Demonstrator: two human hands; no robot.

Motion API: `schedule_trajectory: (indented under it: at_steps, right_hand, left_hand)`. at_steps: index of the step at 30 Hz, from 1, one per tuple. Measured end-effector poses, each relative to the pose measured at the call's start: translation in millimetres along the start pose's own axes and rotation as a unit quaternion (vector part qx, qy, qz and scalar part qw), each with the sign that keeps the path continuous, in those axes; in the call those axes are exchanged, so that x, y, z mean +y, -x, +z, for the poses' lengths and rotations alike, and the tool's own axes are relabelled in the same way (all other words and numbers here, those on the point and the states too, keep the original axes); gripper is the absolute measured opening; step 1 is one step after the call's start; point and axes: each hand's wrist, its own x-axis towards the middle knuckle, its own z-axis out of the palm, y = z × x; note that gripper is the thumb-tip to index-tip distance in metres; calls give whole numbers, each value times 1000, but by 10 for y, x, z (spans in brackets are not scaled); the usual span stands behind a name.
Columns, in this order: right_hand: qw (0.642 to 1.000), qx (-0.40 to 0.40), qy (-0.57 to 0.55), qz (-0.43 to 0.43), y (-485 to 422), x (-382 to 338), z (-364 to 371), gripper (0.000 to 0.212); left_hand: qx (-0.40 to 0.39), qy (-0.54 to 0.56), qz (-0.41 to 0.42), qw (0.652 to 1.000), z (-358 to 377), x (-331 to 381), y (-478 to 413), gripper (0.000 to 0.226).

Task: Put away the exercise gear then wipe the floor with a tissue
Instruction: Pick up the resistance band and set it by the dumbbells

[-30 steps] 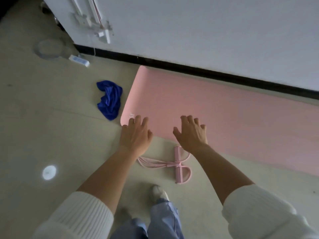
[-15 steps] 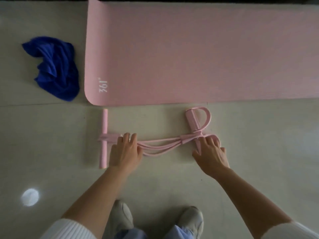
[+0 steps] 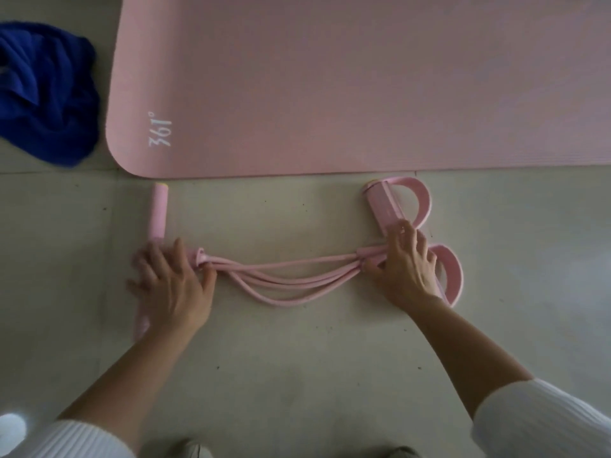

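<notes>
While the person bends over the pale tiled floor (image 3: 297, 375), both forearms reach forward out of white ribbed knit sleeves (image 3: 545, 421) at the bottom corners of the view. A round bright patch of light (image 3: 11, 431) lies on the floor beside the left sleeve.

Farther out, the left hand (image 3: 168, 285) lies palm down on the middle of the pink foam handle bar (image 3: 158, 209) of a pink rubber pedal resistance band (image 3: 287, 285). Its fingers (image 3: 148, 262) are spread and nearly straight across the bar, slightly blurred, and the thumb touches the collar where the tubes join the bar. The bar's far end, with a yellowish cap, sticks out beyond the fingertips, and its near end shows below the wrist.

The right hand (image 3: 405, 264), well apart from the left, grips the other end of the resistance band: its fingers curl over the joint where the tubes meet the foot piece, and the thumb closes against the tubes from the near side. Between the two hands the tubes sag in loose curves on the floor. Two pink foot loops (image 3: 420, 200) fan out past the right hand.

Beyond the band, just short of touching it, a flat pink foam exercise mat (image 3: 330, 87) printed "361°" lies unrolled. A crumpled dark blue cloth (image 3: 43, 100) sits on the floor beside the mat's left edge.
</notes>
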Motion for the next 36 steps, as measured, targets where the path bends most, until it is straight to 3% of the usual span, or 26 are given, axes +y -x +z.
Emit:
schedule_trajectory:
  at_steps: [4,7,11,16,18,20,23,25,29,33,36]
  right_hand:
    - [995,0,-41,88,44,-47,0,86]
    - [990,-17,-81,114,-4,-47,-71,95]
    - [967,-63,-164,183,-93,-35,-109,120]
    - [942,-112,-264,172,-115,-25,-37,144]
    - [944,-147,-257,148,-99,-39,-21,129]
    - [961,-175,-185,109,-50,-75,37,90]
    - [981,-149,-112,57,33,-151,84,58]
    - [987,-136,-85,21,30,-175,-4,58]
    - [997,-62,-29,-27,135,-190,-520,59]
    - [997,33,-71,-21,493,-183,-1444,53]
    - [991,99,-92,-7,816,-135,-2366,53]
  left_hand:
    - [-53,133,-181,973,-45,97,-31,82]
    - [-63,215,-249,942,-138,126,-77,99]
    - [-65,289,-187,936,-179,184,-73,100]
    - [-88,347,-168,919,-281,420,-72,98]
    - [-112,348,-156,917,-289,496,-38,104]
    - [-137,355,-123,917,-294,593,30,101]
    - [-174,357,-18,918,-318,760,135,76]
    - [-186,365,20,912,-429,849,123,65]
    - [-184,384,30,904,-989,1016,-20,66]
    - [-173,392,46,902,-1911,1193,73,60]
    - [-181,449,28,875,-2780,1406,269,54]
